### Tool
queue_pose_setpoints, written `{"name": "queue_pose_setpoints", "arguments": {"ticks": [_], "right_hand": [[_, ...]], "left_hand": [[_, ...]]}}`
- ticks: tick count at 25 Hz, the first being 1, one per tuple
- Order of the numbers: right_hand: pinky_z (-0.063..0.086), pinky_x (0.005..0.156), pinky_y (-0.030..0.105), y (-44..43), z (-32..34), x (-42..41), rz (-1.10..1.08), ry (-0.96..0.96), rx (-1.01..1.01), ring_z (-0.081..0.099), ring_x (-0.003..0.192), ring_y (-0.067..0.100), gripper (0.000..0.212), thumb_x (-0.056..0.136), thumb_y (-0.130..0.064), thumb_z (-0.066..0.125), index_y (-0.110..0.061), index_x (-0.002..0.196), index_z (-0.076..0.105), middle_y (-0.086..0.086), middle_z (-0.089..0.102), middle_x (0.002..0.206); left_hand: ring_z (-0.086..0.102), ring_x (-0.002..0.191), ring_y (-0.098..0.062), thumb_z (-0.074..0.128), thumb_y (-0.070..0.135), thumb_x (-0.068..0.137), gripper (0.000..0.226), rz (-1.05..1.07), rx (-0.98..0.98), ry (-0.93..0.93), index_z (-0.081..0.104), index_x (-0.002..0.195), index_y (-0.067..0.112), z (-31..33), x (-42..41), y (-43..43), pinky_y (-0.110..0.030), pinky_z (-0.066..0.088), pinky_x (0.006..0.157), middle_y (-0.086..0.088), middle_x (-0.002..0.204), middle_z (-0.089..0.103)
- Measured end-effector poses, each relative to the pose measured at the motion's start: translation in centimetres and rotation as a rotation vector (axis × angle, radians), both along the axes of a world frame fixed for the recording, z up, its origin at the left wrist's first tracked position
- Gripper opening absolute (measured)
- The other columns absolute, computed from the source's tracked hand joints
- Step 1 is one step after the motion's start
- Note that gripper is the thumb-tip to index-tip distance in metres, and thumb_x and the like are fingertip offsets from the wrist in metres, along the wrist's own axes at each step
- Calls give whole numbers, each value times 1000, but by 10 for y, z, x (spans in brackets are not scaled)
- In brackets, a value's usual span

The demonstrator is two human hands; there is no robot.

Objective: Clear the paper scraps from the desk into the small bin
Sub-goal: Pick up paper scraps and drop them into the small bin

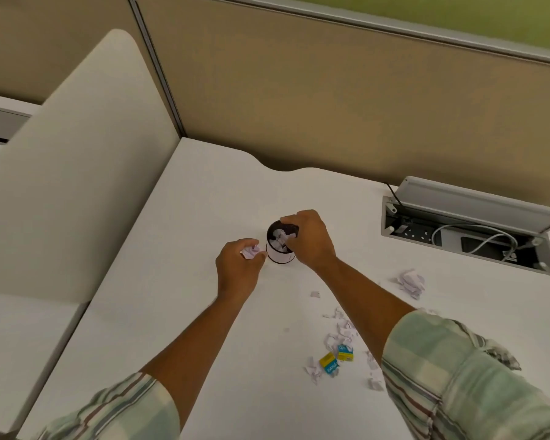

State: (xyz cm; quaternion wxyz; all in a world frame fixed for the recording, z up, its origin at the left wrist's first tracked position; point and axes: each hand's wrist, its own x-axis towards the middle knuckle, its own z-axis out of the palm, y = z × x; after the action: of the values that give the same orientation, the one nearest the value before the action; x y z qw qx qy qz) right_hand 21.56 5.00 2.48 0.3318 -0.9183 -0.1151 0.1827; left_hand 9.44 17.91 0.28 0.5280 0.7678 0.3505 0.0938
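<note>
Scraps [411, 282] litter white desk [210, 198] beside beige partition [315, 100].

Open desk on the left, clutter and a cable well on the right

The white desk top [185, 312] lies bare to the left of and behind the small round white bin with a dark rim [280, 254], so that side is free as far as the cream side partition [77, 173] and the tan back panel [299, 100]. The bin's mouth is half covered by the right hand [310, 238], and the left hand [238, 269], closed on a crumpled scrap, sits just beside its left wall. On the right, an open grey cable well with a raised lid [470, 236] breaks the surface; a crumpled white paper wad [411, 282], torn scraps [342, 331] and two small yellow-and-blue boxes [335, 360] litter the near right.
</note>
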Motion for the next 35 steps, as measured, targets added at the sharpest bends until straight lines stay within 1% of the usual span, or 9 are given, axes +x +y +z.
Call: {"name": "queue_pose_setpoints", "arguments": {"ticks": [3,6,11,13,15,18,25,30,35], "right_hand": [[52,104,35,-21,2,-3,-79,-46,112,60,119,23,46,86,-6,75,-22,128,68,4,55,135],[54,96,31,-46,-4,-11,-184,-67,134,62,99,17,46,88,-6,69,-23,130,64,4,56,132],[44,85,22,-91,-22,-33,-271,-24,73,59,88,13,45,90,-10,67,-20,133,59,7,58,127],[44,85,22,-108,-28,-42,-299,-4,77,60,91,13,44,91,-11,68,-20,133,59,6,58,128],[45,85,23,-123,-33,-49,-328,5,88,60,93,14,44,91,-12,68,-20,133,58,5,58,128],[47,87,24,-142,-38,-52,-370,5,97,61,94,16,43,91,-12,67,-19,133,59,5,58,128],[48,89,25,-189,-41,-51,-458,-21,70,59,91,12,40,94,-10,65,-18,132,59,7,57,132],[47,106,40,-245,-41,-37,-477,-65,-98,53,128,26,37,96,-17,62,-19,133,57,6,51,141],[38,115,51,-289,-47,-9,-245,6,-370,36,146,34,56,100,-34,57,-22,152,40,9,32,162]], "left_hand": [[67,97,-11,84,17,80,31,-39,52,-43,76,110,18,5,9,-3,-13,52,82,0,110,70],[66,97,-10,83,16,80,34,-83,93,-73,75,113,19,12,24,-7,-14,52,84,-2,113,69],[65,112,-22,81,23,83,45,-251,245,-35,68,125,20,16,52,-15,-48,51,102,-5,123,68],[63,116,-23,82,35,82,53,-325,331,43,65,131,22,13,60,-17,-42,47,103,-4,127,69],[62,118,-23,81,43,81,57,-375,435,118,63,132,26,10,62,-18,-35,37,93,0,126,70],[61,116,-24,80,48,77,59,-415,515,155,65,130,28,7,59,-20,-35,28,84,5,115,73],[51,124,-26,85,44,76,57,-401,619,79,64,126,27,3,39,-35,-38,30,91,3,127,67],[59,121,-23,79,31,86,40,-455,579,-91,67,122,21,-16,10,-78,-39,37,97,0,125,67],[52,129,-23,70,30,93,44,-611,434,107,61,134,17,-39,-18,-113,-38,43,108,-2,136,59]]}}
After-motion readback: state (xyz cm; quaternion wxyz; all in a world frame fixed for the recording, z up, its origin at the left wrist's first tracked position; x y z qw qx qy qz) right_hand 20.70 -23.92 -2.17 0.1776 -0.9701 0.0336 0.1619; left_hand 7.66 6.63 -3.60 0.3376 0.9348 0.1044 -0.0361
